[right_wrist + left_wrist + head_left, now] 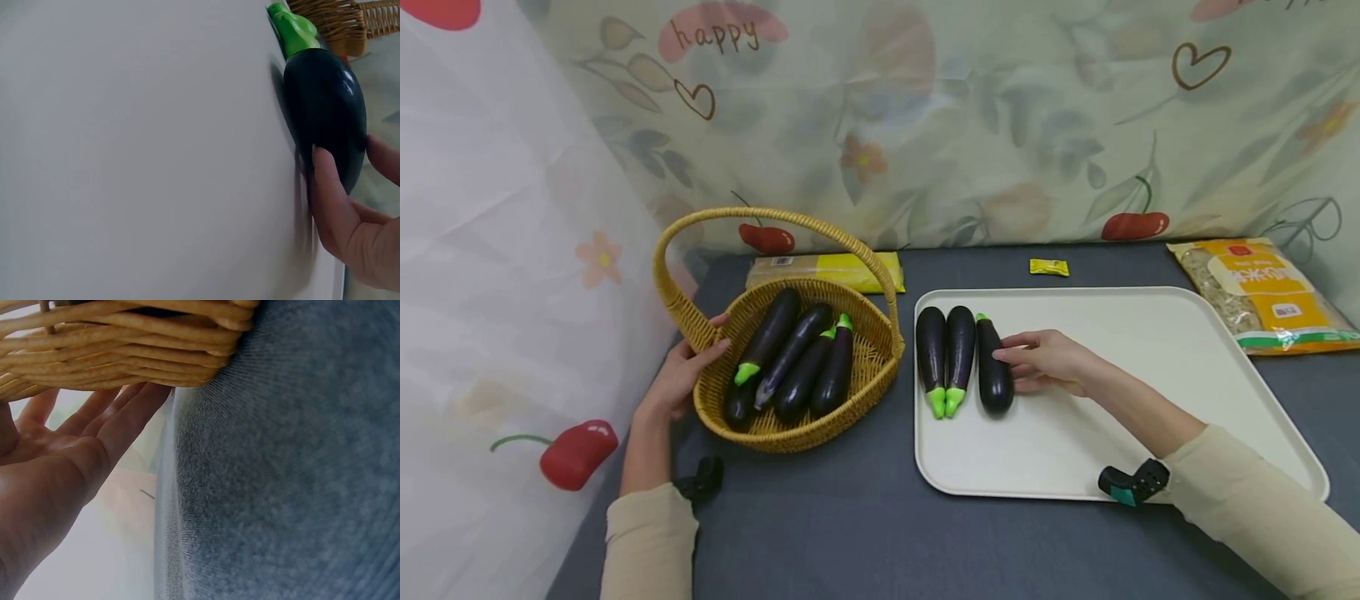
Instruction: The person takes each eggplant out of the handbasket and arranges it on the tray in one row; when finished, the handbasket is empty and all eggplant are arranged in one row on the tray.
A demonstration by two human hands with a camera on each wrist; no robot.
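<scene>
My left hand grips the wicker basket at the left foot of its handle, thumb across the front. In the left wrist view, the other fingers reach along the basket's outer side. Several dark eggplants with green caps lie inside. On the white tray, my right hand holds an eggplant between thumb and fingers, its green end pointing away from me. In the right wrist view, the thumb presses one side of that eggplant. Two more eggplants lie side by side to its left, green ends toward me.
Behind the basket lies a yellow packet. A small yellow sachet sits beyond the tray. At the far right, a bag of grains lies beside the tray's edge. A printed curtain hangs behind the grey tabletop.
</scene>
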